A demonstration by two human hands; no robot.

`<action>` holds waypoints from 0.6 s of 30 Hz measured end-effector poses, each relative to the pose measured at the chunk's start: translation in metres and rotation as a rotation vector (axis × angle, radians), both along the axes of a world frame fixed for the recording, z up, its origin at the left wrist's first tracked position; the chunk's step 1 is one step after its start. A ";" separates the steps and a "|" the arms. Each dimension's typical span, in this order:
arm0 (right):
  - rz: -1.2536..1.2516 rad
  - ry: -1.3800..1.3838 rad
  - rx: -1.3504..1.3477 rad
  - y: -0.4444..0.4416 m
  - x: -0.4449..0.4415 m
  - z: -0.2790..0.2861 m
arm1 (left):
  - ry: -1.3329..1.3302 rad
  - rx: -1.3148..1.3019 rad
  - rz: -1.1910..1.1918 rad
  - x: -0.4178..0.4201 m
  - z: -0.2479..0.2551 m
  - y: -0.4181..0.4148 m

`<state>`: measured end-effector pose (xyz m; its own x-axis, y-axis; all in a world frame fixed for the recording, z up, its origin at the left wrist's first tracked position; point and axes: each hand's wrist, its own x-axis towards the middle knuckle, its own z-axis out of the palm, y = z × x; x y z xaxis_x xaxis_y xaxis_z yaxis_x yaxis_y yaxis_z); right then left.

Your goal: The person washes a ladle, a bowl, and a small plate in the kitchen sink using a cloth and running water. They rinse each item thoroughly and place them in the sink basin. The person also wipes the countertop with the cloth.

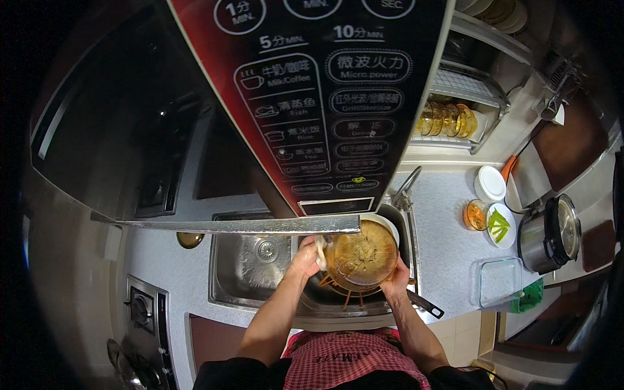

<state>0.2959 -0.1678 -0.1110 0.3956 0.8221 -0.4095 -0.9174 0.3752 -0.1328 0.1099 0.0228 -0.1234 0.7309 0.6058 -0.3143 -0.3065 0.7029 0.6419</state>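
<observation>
Over the right basin of a steel double sink (213,273), an amber glass bowl (365,256) is held between my two hands. My right hand (396,280) grips its right rim. My left hand (305,257) is at the bowl's left side and holds a pale cloth (321,252) against it. Beneath the bowl, wooden chopsticks (348,300) stick out towards me. A black pan handle (426,304) reaches over the sink's right edge. Part of a white dish (393,231) shows behind the bowl. The basin's other contents are mostly hidden.
A microwave oven (360,146) juts out overhead, its door edge (234,225) crossing above the sink. A faucet (407,185) stands behind. To the right are a plate of green strips (499,227), a glass dish (499,282) and an electric cooker (543,239). A gas burner (141,304) is left.
</observation>
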 end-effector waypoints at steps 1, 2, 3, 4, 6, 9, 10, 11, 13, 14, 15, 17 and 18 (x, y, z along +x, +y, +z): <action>-0.024 0.006 -0.010 0.001 -0.001 -0.003 | 0.019 -0.043 0.066 0.004 0.014 -0.010; -0.028 0.000 -0.004 0.002 -0.003 -0.006 | 0.036 -0.085 0.133 0.011 0.028 -0.021; -0.047 0.020 -0.024 0.005 -0.007 -0.007 | 0.051 -0.126 0.202 0.013 0.036 -0.027; -0.066 0.041 -0.043 0.007 -0.012 -0.009 | 0.091 -0.135 0.168 0.011 0.025 -0.027; -0.081 0.061 -0.036 0.009 -0.017 -0.021 | 0.122 -0.219 0.171 0.014 0.029 -0.030; -0.133 0.096 -0.017 0.014 -0.022 -0.036 | 0.069 -0.278 0.186 0.019 0.039 -0.042; -0.149 0.111 -0.037 0.018 -0.026 -0.026 | 0.028 -0.280 0.214 0.014 0.030 -0.049; -0.131 0.119 -0.017 0.021 -0.027 -0.036 | -0.014 -0.281 0.241 0.013 0.022 -0.053; -0.108 0.127 0.021 0.026 -0.024 -0.049 | 0.044 -0.182 0.289 0.024 0.032 -0.058; -0.002 0.070 -0.039 0.021 -0.022 -0.055 | 0.067 -0.184 0.330 0.027 0.029 -0.057; 0.102 0.009 -0.013 0.024 -0.019 -0.054 | 0.088 -0.182 0.371 0.030 0.033 -0.054; 0.308 -0.115 0.038 0.031 -0.011 -0.053 | 0.117 -0.255 0.442 0.028 0.041 -0.047; 0.398 -0.338 -0.125 0.040 -0.011 -0.045 | 0.202 -0.213 0.453 0.025 0.046 -0.044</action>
